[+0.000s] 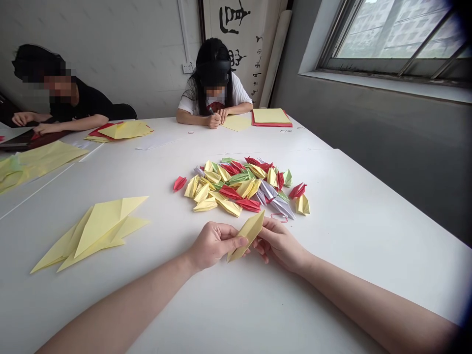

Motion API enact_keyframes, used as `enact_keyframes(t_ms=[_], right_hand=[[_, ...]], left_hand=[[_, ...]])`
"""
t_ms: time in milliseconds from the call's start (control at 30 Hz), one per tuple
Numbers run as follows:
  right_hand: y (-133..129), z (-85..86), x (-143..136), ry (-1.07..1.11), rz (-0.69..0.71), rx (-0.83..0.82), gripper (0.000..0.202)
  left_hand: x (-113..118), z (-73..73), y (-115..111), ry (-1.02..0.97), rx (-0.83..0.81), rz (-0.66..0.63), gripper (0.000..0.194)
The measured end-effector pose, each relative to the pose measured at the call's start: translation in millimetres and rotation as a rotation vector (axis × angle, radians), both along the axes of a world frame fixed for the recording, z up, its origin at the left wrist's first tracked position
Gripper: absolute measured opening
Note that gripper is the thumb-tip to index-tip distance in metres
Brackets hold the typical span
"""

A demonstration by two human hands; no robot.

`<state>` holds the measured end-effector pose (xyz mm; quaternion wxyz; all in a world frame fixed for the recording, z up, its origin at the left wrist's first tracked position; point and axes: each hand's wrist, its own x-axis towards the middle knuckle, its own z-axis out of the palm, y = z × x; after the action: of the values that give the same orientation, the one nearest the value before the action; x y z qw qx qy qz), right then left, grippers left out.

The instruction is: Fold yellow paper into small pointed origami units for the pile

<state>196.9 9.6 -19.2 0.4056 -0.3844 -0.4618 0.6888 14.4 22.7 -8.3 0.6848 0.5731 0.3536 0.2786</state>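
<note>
A folded yellow paper piece (250,231) is held slanting above the white table, between my two hands. My left hand (217,243) grips its lower left part, thumb lying on top. At its upper right side, my right hand (282,243) holds the edge between thumb and fingers; some of those fingers are partly hidden. Just beyond lies a heap of small folded paper pieces (236,184) in yellow, red, green and pale purple. Larger folded yellow sheets (99,226) overlap on the table to the left.
Across the white table (368,221), a person in white (214,93) writes beside stacked yellow and red paper (271,117). Another person in black (84,101) sits at the far left, near more folded sheets (125,130). A window (398,34) is at the upper right.
</note>
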Motion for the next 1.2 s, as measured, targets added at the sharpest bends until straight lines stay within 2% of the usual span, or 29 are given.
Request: enact_keyframes(t_ms=[267,333,433,533,633,800,867,967,1067,1200], right_hand=[[5.8,5.5,1.5,-0.005,0.113,-0.062,0.018],[2.2,7.0,-1.2,-0.039,0.015,0.026,0.014],[-5.3,7.3,-5.2,-0.079,-0.185,0.244,0.042],[-9.2,4.5,-6.0,-0.087,-0.24,0.397,0.054],[-8.5,0.8,-5.5,-0.046,-0.254,0.463,0.059],[-5.1,-1.5,-4.8,-0.009,-0.234,0.419,0.057],[-4.6,-1.2,-3.4,-0.011,-0.223,0.395,0.044],[-5.1,0.3,-2.0,0.023,-0.119,0.323,0.028],[-6.1,3.3,-4.0,0.034,-0.023,0.235,0.032],[-4.5,7.1,-9.4,-0.009,-0.066,0.118,0.033]], left_hand=[[2.1,-3.4,-5.0,0.006,0.153,0.043,0.026],[2.5,-3.9,-4.4,0.004,0.14,0.032,0.026],[3.0,-4.2,-2.2,0.017,0.096,0.035,0.029],[3.4,-3.7,-0.7,0.006,0.056,0.053,0.031],[3.8,-2.9,-0.8,0.004,0.062,0.061,0.03],[4.2,-2.2,-0.9,-0.024,0.056,0.069,0.029],[4.4,-2.5,-0.3,-0.025,0.054,0.073,0.029],[5.2,-4.4,0.5,-0.001,0.049,0.126,0.029],[7.0,-6.8,0.0,0.003,0.036,0.224,0.029],[9.7,-6.9,-3.1,-0.014,0.113,0.266,0.029]])
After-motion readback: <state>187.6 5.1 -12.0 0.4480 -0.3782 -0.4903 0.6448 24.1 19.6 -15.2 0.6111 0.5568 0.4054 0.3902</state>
